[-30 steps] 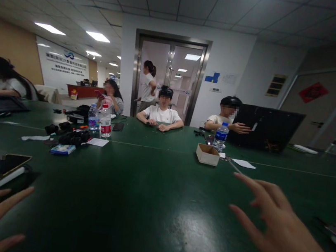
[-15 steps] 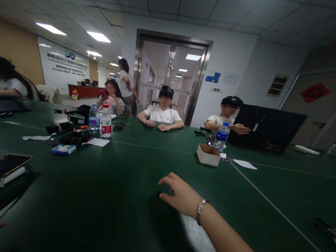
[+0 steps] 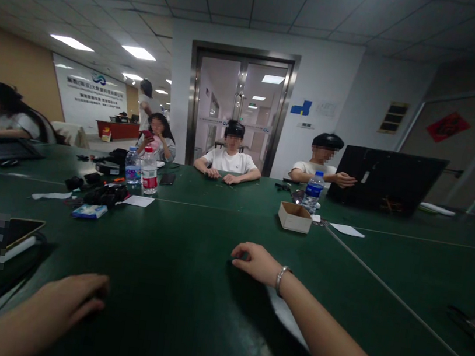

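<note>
My right hand (image 3: 256,262), with a silver bracelet (image 3: 280,279) at its wrist, is low over the green table (image 3: 172,263). Its fingers are curled and the fingertips meet the thumb in a pinch; whatever is between them, if anything, is too small to make out. On the near left my left hand (image 3: 73,296) reaches over the table, its fingers extended and the thumb apart, holding nothing that I can see. An open cardboard box (image 3: 294,218) stands beyond my right hand.
A blue-labelled water bottle (image 3: 313,192) stands behind the box. Two more bottles (image 3: 150,171), a blue-white packet (image 3: 89,212) and black gear (image 3: 105,193) lie left. A phone (image 3: 27,226) is near left. Several people sit opposite; one holds a large black panel (image 3: 385,181).
My left hand has come in from the lower left corner. My right hand's fingers have closed toward the thumb, and it shifted slightly right. The black panel moved a little right.
</note>
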Demonstrator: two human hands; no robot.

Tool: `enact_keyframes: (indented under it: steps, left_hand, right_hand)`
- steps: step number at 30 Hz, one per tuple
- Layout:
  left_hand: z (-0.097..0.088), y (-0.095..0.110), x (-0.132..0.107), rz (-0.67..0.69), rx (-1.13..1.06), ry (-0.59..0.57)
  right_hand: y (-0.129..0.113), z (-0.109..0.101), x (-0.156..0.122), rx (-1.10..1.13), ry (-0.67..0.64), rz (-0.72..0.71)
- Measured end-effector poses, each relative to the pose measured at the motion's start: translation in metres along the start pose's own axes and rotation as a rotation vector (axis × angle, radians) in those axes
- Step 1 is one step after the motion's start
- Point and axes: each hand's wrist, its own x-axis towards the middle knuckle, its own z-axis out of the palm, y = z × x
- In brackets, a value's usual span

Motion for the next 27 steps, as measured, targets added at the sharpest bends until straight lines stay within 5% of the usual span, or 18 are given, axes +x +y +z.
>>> enact_keyframes:
  steps: [2, 5, 9, 13, 27]
  left_hand:
    - [0.018, 0.008, 0.044, -0.106, -0.004, -0.228]
    - [0.064, 0.032, 0.117, -0.13, -0.154, -0.27]
    - [0.139, 0.05, 0.189, -0.252, -0.507, 0.0]
    - [0.186, 0.043, 0.216, -0.414, -0.774, 0.176]
    - [0.193, 0.04, 0.218, -0.325, -0.662, 0.067]
  right_hand:
    - [0.002, 0.006, 0.016, 0.185, -0.024, 0.053]
    - [0.003, 0.017, 0.044, 0.572, -0.046, 0.173]
    - [0.006, 0.034, 0.077, 0.957, 0.097, 0.242]
    - [0.017, 0.043, 0.091, 1.054, 0.187, 0.194]
    - [0.025, 0.037, 0.091, 1.06, 0.361, 0.182]
